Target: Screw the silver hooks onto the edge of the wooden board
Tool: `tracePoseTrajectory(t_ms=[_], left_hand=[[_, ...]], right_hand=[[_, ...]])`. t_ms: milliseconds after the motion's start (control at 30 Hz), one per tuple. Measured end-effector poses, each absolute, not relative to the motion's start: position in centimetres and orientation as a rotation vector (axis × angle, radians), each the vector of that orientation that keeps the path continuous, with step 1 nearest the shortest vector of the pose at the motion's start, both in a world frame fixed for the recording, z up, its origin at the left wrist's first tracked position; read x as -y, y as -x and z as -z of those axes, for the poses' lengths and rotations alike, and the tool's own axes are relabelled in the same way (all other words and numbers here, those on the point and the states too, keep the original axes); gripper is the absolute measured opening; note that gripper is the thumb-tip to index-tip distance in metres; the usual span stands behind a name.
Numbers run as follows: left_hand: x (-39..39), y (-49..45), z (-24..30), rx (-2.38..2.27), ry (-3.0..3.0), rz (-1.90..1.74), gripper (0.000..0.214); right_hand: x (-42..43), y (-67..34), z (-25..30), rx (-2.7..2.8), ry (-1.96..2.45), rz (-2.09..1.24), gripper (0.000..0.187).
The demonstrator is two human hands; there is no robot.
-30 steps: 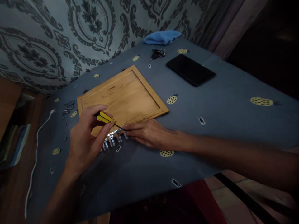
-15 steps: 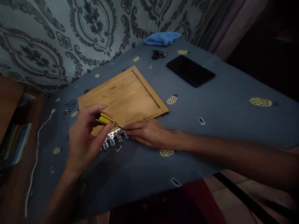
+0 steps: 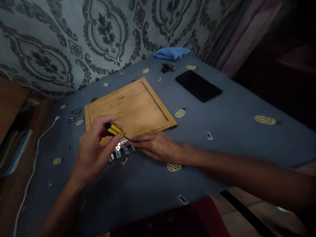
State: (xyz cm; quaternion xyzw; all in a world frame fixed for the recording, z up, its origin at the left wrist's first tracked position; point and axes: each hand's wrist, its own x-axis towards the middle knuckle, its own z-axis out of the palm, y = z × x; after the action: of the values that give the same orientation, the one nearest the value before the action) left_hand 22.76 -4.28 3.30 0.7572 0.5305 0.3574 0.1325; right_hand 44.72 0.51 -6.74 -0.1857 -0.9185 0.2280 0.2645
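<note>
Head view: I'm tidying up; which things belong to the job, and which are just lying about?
Seem part of the job:
framed rectangular wooden panel
shiny metal hooks at its near edge
yellow-and-black screwdriver, in the left hand

Probably lying about:
flat black rectangular device
crumpled blue cloth
dark keys with metal ring
thin white cable

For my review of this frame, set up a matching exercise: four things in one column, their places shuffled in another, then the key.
Things:
1. yellow-and-black screwdriver
2. metal hooks
3. blue cloth
4. flat black device

Places:
A. bunched at the table's far edge
B. along the wooden panel's near edge
C. lying right of the panel
D. in the left hand

Pairs: 1-D, 2-B, 3-A, 4-C
</note>
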Motion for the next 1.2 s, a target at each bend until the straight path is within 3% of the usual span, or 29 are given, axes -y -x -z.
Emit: tracePoseTrajectory(t_ms=[533,767,1200], left_hand=[[4.2,-22.8,-3.2,-1.476,-2.306,-1.041,0.032],[4.7,-21.2,-5.2,-1.524,-2.14,-1.376,0.033],[4.6,-19.4,-7.1,-1.727,-2.159,-1.459,0.033]], right_hand=[[-0.5,-44.7,7.5,2.453,0.48,-0.561,0.027],[-0.6,-44.8,7.4,2.446,0.46,-0.563,0.031],[-0.3,-45.1,7.5,2.422,0.479,-0.58,0.031]])
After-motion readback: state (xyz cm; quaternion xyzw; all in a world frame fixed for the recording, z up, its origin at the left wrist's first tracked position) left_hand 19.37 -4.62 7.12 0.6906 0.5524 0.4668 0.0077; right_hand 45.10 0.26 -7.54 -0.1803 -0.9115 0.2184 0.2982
